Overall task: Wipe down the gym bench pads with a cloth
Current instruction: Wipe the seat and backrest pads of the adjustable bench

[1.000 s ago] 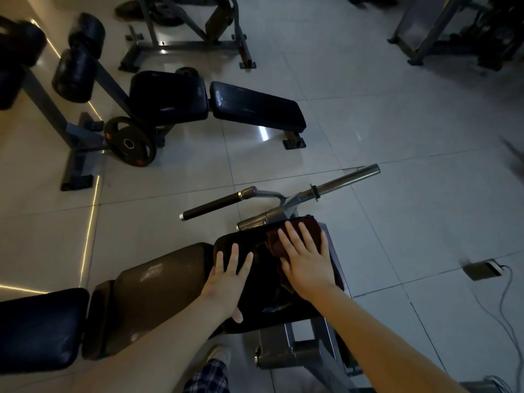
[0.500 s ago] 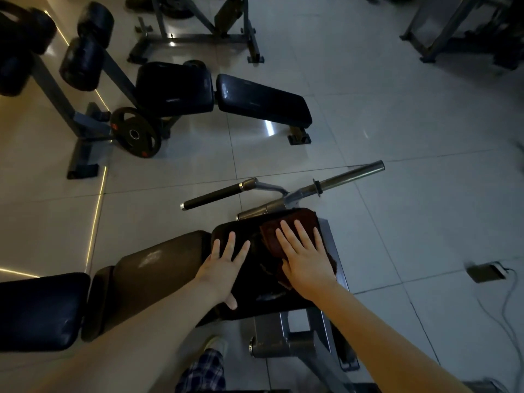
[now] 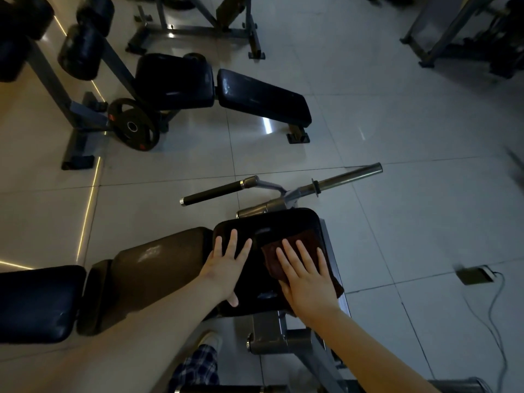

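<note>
Tiled floor point(image 3: 397, 123); right hand point(image 3: 306, 276) presses seemingly maroon cloth point(image 3: 304, 236) onto pad point(image 3: 272, 224)

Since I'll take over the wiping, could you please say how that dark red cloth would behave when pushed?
Probably floppy: the cloth lies creased, drooping over the pad's right edge. Likely light, thin under the flat right hand. It may bunch when pushed.
</note>
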`<state>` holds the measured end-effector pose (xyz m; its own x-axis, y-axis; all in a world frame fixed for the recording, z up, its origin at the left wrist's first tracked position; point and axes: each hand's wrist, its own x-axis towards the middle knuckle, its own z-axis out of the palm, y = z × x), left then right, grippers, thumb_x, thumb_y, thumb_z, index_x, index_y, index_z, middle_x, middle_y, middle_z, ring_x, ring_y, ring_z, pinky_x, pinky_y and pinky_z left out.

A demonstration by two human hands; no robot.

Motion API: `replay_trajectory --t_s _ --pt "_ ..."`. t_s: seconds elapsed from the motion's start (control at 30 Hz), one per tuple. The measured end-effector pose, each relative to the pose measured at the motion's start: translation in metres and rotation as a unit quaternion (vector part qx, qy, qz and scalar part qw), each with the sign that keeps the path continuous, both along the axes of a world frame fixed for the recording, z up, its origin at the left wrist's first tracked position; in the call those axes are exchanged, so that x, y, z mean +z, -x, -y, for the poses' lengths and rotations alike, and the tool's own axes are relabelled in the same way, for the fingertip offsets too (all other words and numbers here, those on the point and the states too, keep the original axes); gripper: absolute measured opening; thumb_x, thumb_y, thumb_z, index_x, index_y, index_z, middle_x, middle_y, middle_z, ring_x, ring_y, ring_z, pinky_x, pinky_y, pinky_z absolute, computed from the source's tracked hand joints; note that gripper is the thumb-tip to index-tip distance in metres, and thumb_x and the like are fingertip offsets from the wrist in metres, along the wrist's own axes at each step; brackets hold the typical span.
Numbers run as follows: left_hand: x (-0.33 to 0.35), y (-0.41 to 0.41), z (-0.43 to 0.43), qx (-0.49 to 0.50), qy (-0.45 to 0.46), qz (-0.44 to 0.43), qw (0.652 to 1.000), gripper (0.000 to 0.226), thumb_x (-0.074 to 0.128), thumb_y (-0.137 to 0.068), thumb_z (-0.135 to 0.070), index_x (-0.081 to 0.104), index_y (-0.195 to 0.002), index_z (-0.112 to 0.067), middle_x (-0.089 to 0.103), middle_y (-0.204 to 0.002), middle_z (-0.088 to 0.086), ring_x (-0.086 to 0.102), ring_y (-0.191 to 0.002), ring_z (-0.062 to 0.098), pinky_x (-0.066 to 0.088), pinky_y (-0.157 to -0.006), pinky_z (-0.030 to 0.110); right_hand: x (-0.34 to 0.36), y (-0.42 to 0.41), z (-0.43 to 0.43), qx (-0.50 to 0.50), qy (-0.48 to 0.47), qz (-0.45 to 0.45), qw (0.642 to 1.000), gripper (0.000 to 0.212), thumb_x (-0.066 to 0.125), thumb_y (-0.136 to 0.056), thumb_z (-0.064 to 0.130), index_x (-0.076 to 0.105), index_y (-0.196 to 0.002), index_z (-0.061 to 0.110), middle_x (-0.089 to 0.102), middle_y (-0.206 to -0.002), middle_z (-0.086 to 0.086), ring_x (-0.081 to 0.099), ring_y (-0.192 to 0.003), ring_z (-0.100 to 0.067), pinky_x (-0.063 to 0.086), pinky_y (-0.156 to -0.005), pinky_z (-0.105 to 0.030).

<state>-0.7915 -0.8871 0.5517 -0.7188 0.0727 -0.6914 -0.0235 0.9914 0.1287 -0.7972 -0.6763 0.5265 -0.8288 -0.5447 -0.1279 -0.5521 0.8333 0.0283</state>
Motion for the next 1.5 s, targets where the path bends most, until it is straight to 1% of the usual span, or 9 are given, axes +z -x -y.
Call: replay_trajectory --t_s 0.23,0.4,0.47,0.6,0.7,0.83,1.07,1.4,1.5 --pt "-0.001 0.000 0.001 0.000 -0.001 -0.004 1.000 0.136 0.085 -0.069 -0.027 -0.025 -0.148 -0.023 -0.039 -0.150 0.013 -0.022 -0.142 0.043 0.009 -0.119 0.049 -0.003 0.061 0.062 -0.027 0.001 0.000 1.000 0.061 0.027 -0.094 0.046 0.035 -0.148 0.019 0.030 -0.157 -0.006 0.021 -0.146 -0.026 0.008 -0.114 -0.054" --pt "0.002 0.000 0.000 -0.007 0.004 -0.003 1.000 0.137 0.086 -0.068 -0.028 -0.025 -0.149 -0.022 -0.039 -0.150 0.013 -0.021 -0.142 0.043 0.011 -0.119 0.049 -0.001 0.082 0.076 -0.021 -0.006 0.012 1.000 0.068 0.005 -0.092 0.048 0.014 -0.154 0.021 0.007 -0.162 -0.003 -0.005 -0.148 -0.023 -0.014 -0.113 -0.052" --pt "0.002 0.000 0.000 -0.003 0.000 0.000 1.000 0.137 0.086 -0.068 -0.026 -0.025 -0.148 -0.023 -0.040 -0.150 0.012 -0.022 -0.142 0.042 0.011 -0.120 0.049 0.001 0.077 0.074 -0.019 -0.002 0.015 1.000 0.070 0.002 -0.091 0.047 0.013 -0.154 0.021 0.007 -0.162 -0.003 -0.001 -0.149 -0.025 -0.011 -0.113 -0.055" --pt "0.001 0.000 0.001 0.001 -0.004 0.001 1.000 0.135 0.084 -0.070 -0.025 -0.026 -0.148 -0.025 -0.041 -0.150 0.011 -0.022 -0.142 0.042 0.011 -0.120 0.048 -0.002 0.045 0.046 0.006 0.008 -0.035 0.999 0.061 0.041 -0.090 0.041 0.039 -0.146 0.017 0.038 -0.153 -0.006 0.031 -0.142 -0.029 0.022 -0.109 -0.061" --pt "0.002 -0.001 0.002 0.005 -0.008 0.002 1.000 0.134 0.084 -0.071 -0.024 -0.027 -0.147 -0.026 -0.041 -0.150 0.011 -0.022 -0.142 0.042 0.010 -0.120 0.048 -0.004 0.009 0.013 0.043 0.009 -0.036 0.998 0.077 0.062 -0.082 0.040 0.031 -0.149 0.018 0.034 -0.155 -0.005 0.024 -0.143 -0.029 0.018 -0.113 -0.060" --pt "0.003 -0.001 0.001 0.009 -0.013 0.001 1.000 0.133 0.083 -0.072 -0.024 -0.028 -0.147 -0.024 -0.040 -0.150 0.012 -0.023 -0.142 0.042 0.008 -0.120 0.048 -0.005 -0.021 -0.016 0.084 -0.011 -0.039 0.996 0.072 0.034 -0.087 0.042 0.019 -0.153 0.019 0.026 -0.157 -0.004 0.017 -0.145 -0.027 0.011 -0.112 -0.052" --pt "-0.002 0.001 0.001 0.003 -0.005 0.002 1.000 0.135 0.083 -0.071 -0.023 -0.028 -0.147 -0.023 -0.041 -0.149 0.015 -0.023 -0.141 0.045 0.003 -0.118 0.051 -0.004 0.014 0.023 0.024 0.007 -0.013 1.000 0.061 0.029 -0.094 0.044 0.028 -0.150 0.021 0.028 -0.157 -0.004 0.020 -0.145 -0.026 0.018 -0.111 -0.053" --pt "-0.002 0.001 0.002 0.000 -0.007 0.004 1.000 0.138 0.086 -0.068 -0.027 -0.027 -0.147 -0.022 -0.042 -0.149 0.014 -0.025 -0.140 0.045 0.007 -0.120 0.051 -0.003 0.086 0.084 -0.046 -0.015 0.015 0.999 0.067 0.005 -0.092 0.046 0.011 -0.154 0.024 0.004 -0.162 -0.003 -0.003 -0.148 -0.025 -0.010 -0.114 -0.054" --pt "-0.003 0.001 0.003 0.004 -0.015 0.003 1.000 0.138 0.086 -0.068 -0.026 -0.028 -0.147 -0.025 -0.043 -0.148 0.012 -0.025 -0.140 0.044 0.006 -0.120 0.050 -0.002 0.072 0.073 -0.033 -0.004 0.001 0.999 0.061 0.020 -0.096 0.043 0.014 -0.154 0.024 0.011 -0.162 -0.004 0.004 -0.148 -0.026 -0.003 -0.114 -0.055"
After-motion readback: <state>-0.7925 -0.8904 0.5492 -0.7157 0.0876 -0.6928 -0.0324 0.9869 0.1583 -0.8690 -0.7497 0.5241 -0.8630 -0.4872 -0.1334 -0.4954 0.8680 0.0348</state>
